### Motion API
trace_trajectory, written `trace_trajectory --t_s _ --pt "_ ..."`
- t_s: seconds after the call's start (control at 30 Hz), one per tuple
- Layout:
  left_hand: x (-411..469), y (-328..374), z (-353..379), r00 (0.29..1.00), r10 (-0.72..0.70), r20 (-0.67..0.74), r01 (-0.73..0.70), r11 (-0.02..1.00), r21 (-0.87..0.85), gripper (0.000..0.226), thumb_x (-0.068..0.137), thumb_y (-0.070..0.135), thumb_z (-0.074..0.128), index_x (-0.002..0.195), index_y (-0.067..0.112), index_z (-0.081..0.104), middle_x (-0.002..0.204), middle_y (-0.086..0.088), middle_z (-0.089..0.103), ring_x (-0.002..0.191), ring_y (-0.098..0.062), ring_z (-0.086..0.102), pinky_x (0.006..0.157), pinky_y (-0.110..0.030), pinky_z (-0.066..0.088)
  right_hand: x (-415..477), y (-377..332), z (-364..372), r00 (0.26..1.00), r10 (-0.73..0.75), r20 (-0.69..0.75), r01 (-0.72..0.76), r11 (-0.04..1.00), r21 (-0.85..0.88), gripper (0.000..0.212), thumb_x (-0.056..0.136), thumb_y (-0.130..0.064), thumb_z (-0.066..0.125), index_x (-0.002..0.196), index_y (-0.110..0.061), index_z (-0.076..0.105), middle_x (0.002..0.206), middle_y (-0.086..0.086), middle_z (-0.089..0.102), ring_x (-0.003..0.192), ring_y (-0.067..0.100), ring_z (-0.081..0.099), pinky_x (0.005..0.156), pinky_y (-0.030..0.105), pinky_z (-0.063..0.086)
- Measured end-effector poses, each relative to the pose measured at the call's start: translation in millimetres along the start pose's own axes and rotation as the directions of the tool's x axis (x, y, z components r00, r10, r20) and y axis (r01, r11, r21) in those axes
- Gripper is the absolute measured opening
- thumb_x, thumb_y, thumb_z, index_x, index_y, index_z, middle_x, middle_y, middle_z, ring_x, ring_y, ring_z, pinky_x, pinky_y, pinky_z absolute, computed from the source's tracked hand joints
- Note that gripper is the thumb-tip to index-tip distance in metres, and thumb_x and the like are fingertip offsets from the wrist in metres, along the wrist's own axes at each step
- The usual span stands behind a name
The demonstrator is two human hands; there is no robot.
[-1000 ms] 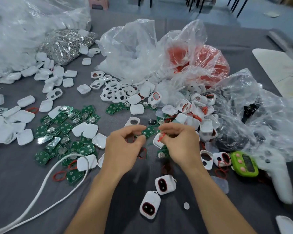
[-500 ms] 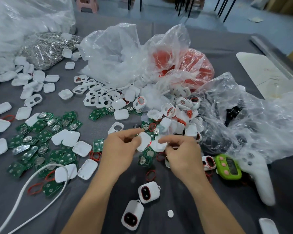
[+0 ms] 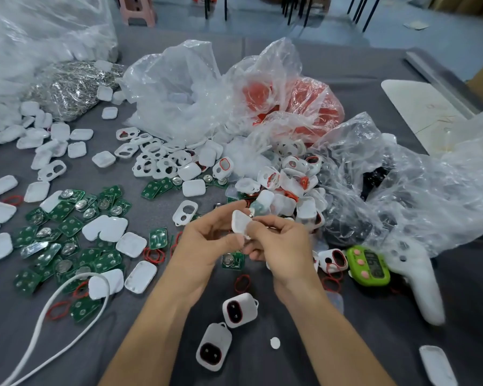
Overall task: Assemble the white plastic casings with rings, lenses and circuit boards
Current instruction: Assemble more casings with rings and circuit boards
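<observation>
Both hands meet over the middle of the grey table. My left hand (image 3: 207,240) and my right hand (image 3: 279,246) together pinch one white plastic casing (image 3: 239,222) between fingertips. Green circuit boards (image 3: 64,240) with coin cells lie scattered at the left, one more circuit board (image 3: 232,260) just under my hands. White casing halves (image 3: 156,160) with openings pile up behind. Thin red rings (image 3: 154,254) lie loose on the cloth. Two finished casings (image 3: 239,309) (image 3: 214,348) with dark lenses and red rings sit in front of my forearms.
Clear plastic bags (image 3: 184,90), one holding red parts (image 3: 310,104), crowd the back and right. A bag of metal clips (image 3: 70,84) lies back left. A green timer (image 3: 370,264) and a white handle-shaped tool (image 3: 421,280) sit at right; a white cable (image 3: 48,316) loops front left.
A green board and a casing with a red ring were at my fingertips a second ago; both hands now hold a white casing, raised slightly. The view has shifted.
</observation>
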State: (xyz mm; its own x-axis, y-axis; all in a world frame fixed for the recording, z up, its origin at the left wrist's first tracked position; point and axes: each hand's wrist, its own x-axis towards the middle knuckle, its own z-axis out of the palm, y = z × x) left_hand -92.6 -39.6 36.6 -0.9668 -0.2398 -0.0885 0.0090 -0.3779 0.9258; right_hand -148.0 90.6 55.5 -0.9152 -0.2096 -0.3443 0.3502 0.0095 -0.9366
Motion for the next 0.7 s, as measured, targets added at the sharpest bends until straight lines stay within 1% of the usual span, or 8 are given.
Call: trace_trajectory --t_s 0.13,0.2,0.33,0.47,0.53,0.57,0.63,0.7 --pt "2 -2 3 0.992 -0.115 0.045 0.123 0.957 -0.262 0.043 0.079 0.009 0.071 0.120 0.022 0.077 0.116 -0.007 0.074 0.101 -0.019 0.069 0.084 -0.029 0.058 -3 5 -3 0.997 -0.015 0.080 0.012 0.999 0.039 0.008 0.091 -0.012 0.070 0.087 -0.010 0.077 0.069 0.016 0.073 0.052 0.021 0.064 0.048 0.025 0.049" --pt "2 -2 1 0.986 -0.145 0.082 0.164 0.929 -0.332 0.041 0.085 0.012 0.070 0.126 0.017 0.073 0.120 -0.009 0.072 0.106 -0.022 0.068 0.091 -0.035 0.059 -2 7 -11 0.994 -0.031 0.105 0.029 0.999 0.023 0.010 0.091 -0.015 0.070 0.085 -0.013 0.077 0.072 0.015 0.074 0.055 0.020 0.065 0.050 0.025 0.049" --pt "5 -5 -6 0.969 -0.232 0.087 0.248 0.894 -0.374 0.041 0.094 0.013 0.056 0.134 0.011 0.067 0.124 -0.010 0.071 0.114 -0.019 0.068 0.091 -0.035 0.059 3 8 -46 0.987 -0.158 -0.032 0.149 0.969 -0.195 0.016 0.087 -0.010 0.072 0.083 -0.024 0.078 0.069 0.005 0.075 0.060 0.016 0.069 0.058 0.027 0.054" --pt "10 -8 -7 0.959 -0.274 0.076 0.281 0.877 -0.390 0.038 0.093 0.010 0.057 0.130 0.011 0.069 0.133 -0.015 0.068 0.126 -0.028 0.064 0.089 -0.041 0.060 18 -20 -97 0.861 -0.454 -0.228 0.279 0.798 -0.535 0.027 0.089 -0.011 0.072 0.086 -0.037 0.076 0.078 -0.019 0.074 0.066 -0.003 0.068 0.058 0.016 0.056" --pt "14 -8 -2 0.957 -0.284 0.066 0.288 0.886 -0.363 0.037 0.092 0.012 0.058 0.127 0.011 0.071 0.130 -0.014 0.069 0.122 -0.027 0.067 0.084 -0.039 0.061 35 -40 -120 0.784 -0.568 -0.250 0.270 0.676 -0.686 0.028 0.094 -0.009 0.065 0.096 -0.035 0.075 0.085 -0.017 0.074 0.056 0.001 0.063 0.049 0.020 0.053" --pt "17 -8 0 0.955 -0.288 0.066 0.293 0.893 -0.342 0.038 0.092 0.013 0.058 0.127 0.012 0.071 0.127 -0.012 0.071 0.118 -0.025 0.069 0.083 -0.038 0.061 46 -49 -128 0.769 -0.591 -0.242 0.244 0.622 -0.744 0.028 0.095 -0.008 0.062 0.102 -0.032 0.076 0.093 -0.013 0.075 0.058 0.002 0.064 0.054 0.023 0.056" --pt "20 -8 5 0.954 -0.294 0.065 0.300 0.905 -0.302 0.038 0.093 0.016 0.059 0.129 0.012 0.070 0.119 -0.010 0.072 0.109 -0.022 0.071 0.082 -0.034 0.060 70 -63 -140 0.817 -0.535 -0.216 0.148 0.557 -0.818 0.028 0.096 -0.006 0.060 0.114 -0.022 0.075 0.109 -0.001 0.076 0.083 0.010 0.068 0.079 0.026 0.056" --pt "23 -8 9 0.953 -0.299 0.050 0.301 0.913 -0.276 0.040 0.092 0.019 0.060 0.129 0.011 0.070 0.113 -0.008 0.073 0.101 -0.018 0.071 0.081 -0.032 0.061 89 -67 -143 0.921 -0.358 -0.152 0.048 0.494 -0.868 0.036 0.095 -0.004 0.059 0.125 -0.019 0.070 0.123 0.004 0.072 0.097 0.019 0.065 0.090 0.028 0.051"
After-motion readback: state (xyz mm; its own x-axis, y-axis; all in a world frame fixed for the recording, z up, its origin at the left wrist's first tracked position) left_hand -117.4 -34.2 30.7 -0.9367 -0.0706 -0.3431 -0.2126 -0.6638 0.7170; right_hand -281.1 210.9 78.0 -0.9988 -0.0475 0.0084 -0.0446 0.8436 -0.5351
